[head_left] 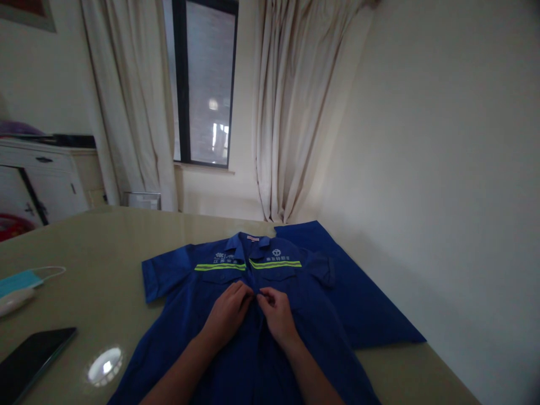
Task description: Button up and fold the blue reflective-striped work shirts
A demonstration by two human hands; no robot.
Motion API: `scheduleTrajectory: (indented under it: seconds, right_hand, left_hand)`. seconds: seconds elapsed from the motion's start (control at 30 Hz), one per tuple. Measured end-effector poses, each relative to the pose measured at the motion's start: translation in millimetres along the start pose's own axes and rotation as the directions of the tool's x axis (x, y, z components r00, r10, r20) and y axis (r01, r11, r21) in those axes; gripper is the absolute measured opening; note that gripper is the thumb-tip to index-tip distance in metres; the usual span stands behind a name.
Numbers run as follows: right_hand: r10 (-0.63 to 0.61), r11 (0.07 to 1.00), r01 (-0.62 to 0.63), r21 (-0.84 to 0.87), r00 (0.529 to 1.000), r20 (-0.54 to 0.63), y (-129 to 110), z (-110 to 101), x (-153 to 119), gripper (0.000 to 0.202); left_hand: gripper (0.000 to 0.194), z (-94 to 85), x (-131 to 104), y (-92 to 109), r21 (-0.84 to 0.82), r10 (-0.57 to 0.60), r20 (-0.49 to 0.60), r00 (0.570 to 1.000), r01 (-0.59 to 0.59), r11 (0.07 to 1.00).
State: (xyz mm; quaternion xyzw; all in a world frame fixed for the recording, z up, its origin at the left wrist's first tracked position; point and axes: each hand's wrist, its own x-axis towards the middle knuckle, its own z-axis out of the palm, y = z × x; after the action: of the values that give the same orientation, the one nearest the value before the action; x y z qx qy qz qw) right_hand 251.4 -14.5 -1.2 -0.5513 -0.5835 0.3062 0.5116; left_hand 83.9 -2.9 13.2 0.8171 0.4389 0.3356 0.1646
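Observation:
A blue short-sleeved work shirt (181, 320) lies front up on the table, collar pointing away from me. Yellow-green stripes and pale printed emblems cross its chest. My left hand (230, 309) pinches the front opening of the shirt just below the chest pockets. Close beside it, my right hand (276, 315) has thumb and finger closed on the opposite edge of the placket. The fingertips nearly meet, and any button between them is hidden or too small to make out.
Another folded blue cloth (363, 304) lies under the shirt's right side, by the wall. On the left of the table (105, 253) are a black phone (36, 360), a light-blue face mask (19, 282) and a whitish rounded object (16, 301). Curtains (278, 112) hang behind.

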Motion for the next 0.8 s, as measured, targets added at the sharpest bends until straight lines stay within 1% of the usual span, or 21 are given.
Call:
scheduleTrajectory:
  seconds: [0.07, 0.23, 0.3, 0.4, 0.5, 0.53, 0.6, 0.7, 0.8]
  right_hand:
    - [-0.008, 1.000, 0.008, -0.018, 1.000, 0.010, -2.5, -0.2, -1.7, 0.033]
    - [-0.061, 0.985, 0.058, -0.164, 0.998, -0.013, -11.5, 1.8, -8.4, 0.028]
    - [-0.063, 0.982, 0.062, -0.179, 0.998, 0.005, -13.8, 1.8, -9.3, 0.027]
    - [-0.026, 0.995, 0.032, -0.090, 0.997, 0.067, -14.9, 0.4, -7.9, 0.030]
    - [0.043, 0.997, -0.052, 0.053, 0.985, 0.170, -13.1, -0.7, -5.2, 0.050]
    - [0.062, 0.993, -0.080, 0.085, 0.979, 0.196, -12.0, -0.7, -4.5, 0.053]
    - [0.072, 0.989, -0.097, 0.111, 0.975, 0.211, -9.8, -0.1, -3.8, 0.047]
    - [0.027, 0.994, -0.046, 0.095, 0.982, 0.185, -8.2, 0.9, -3.9, 0.027]
    - [-0.019, 0.998, 0.011, 0.059, 0.990, 0.137, -10.1, 1.5, -4.3, 0.016]
  left_hand:
    - [0.015, 0.1, 0.1, -0.5, 0.005, 0.004, -0.008, 1.000, -0.004, 1.000]
    - [0.016, 0.1, 0.0, -1.1, 0.011, 0.005, -0.013, 1.000, -0.005, 1.000]
    - [0.016, 0.5, 0.1, -0.9, 0.020, 0.016, -0.024, 1.000, -0.016, 1.000]
    - [0.018, 1.5, 0.5, 0.3, 0.043, 0.027, -0.047, 0.998, -0.025, 0.999]
    - [0.023, 2.3, 1.0, 2.6, 0.030, -0.005, -0.051, 0.999, 0.007, 1.000]
    - [0.025, 2.4, 1.1, 3.3, 0.010, -0.026, -0.047, 0.999, 0.026, 1.000]
    - [0.026, 2.6, 1.0, 4.0, -0.048, -0.061, -0.037, 0.997, 0.059, 0.997]
    - [0.023, 2.5, 1.0, 3.8, -0.126, -0.101, -0.044, 0.994, 0.095, 0.987]
    - [0.022, 2.8, 1.2, 4.3, -0.219, -0.150, -0.056, 0.987, 0.134, 0.966]
